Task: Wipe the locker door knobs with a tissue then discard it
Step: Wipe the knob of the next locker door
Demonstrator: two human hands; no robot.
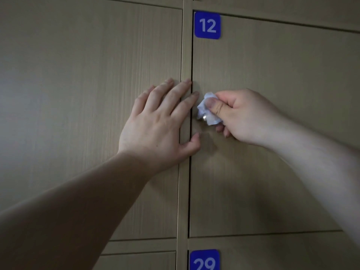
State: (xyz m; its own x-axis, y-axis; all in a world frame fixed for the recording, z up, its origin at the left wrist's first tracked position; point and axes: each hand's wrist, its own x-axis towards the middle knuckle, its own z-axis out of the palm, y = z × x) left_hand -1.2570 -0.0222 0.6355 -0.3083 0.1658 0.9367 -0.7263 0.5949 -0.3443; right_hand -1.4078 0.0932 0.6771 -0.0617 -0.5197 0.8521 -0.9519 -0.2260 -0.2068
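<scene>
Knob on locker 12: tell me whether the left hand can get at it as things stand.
Probably not cleanly. The left hand lies flat close by, but the tissue pinched by the right hand covers nearly all of the knob, leaving only a glint showing.

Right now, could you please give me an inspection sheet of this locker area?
Surface: wood-grain locker door with blue label 12, closed.
Job's things: crumpled white tissue covers the knob; only a metal glint of it shows.
Clutter: nothing seen.
Grippers (hands): left hand lies flat across the neighbouring door and the divider strip, fingers straight; right hand pinches the tissue against the knob.
Cables: nothing seen.
Surroundings: more closed locker doors; label 29 below.
</scene>
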